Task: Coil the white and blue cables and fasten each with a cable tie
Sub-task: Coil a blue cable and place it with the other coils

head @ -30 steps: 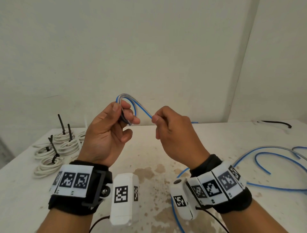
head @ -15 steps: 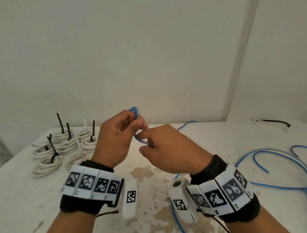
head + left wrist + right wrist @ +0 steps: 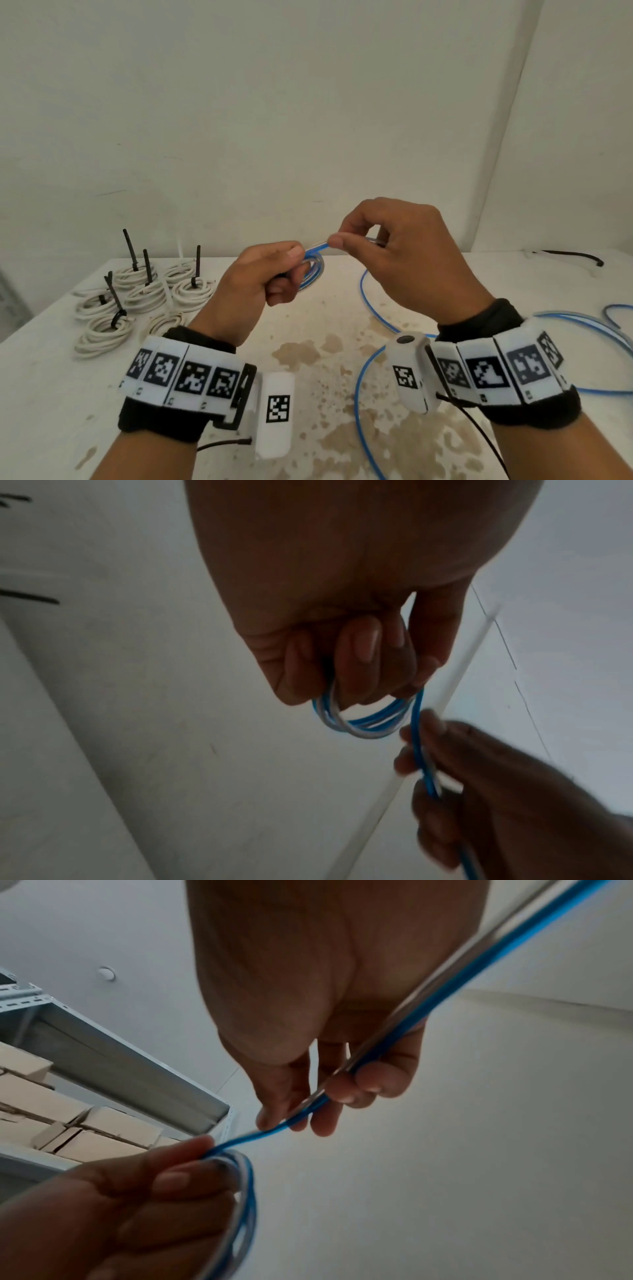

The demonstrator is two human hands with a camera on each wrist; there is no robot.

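My left hand (image 3: 270,274) grips a small coil of blue cable (image 3: 313,270) in the air above the table; the same coil (image 3: 363,721) loops out under its curled fingers in the left wrist view. My right hand (image 3: 387,246), just right of it and a little higher, pinches the free run of the blue cable (image 3: 394,1039) between thumb and fingers. The loose cable (image 3: 359,387) trails down onto the table and away to the right. Several white coils (image 3: 144,298) fastened with black ties lie at the far left of the table.
The white table (image 3: 51,394) is stained brown in the middle. Loose blue cable loops (image 3: 582,329) lie at the right edge, and a black cable tie (image 3: 572,255) lies at the far right by the wall. Shelving with cardboard boxes (image 3: 68,1123) stands to one side.
My right hand has risen and moved right, drawing cable out from the coil. The left hand turned and lowered slightly, and the wide loop has closed into a tight coil.
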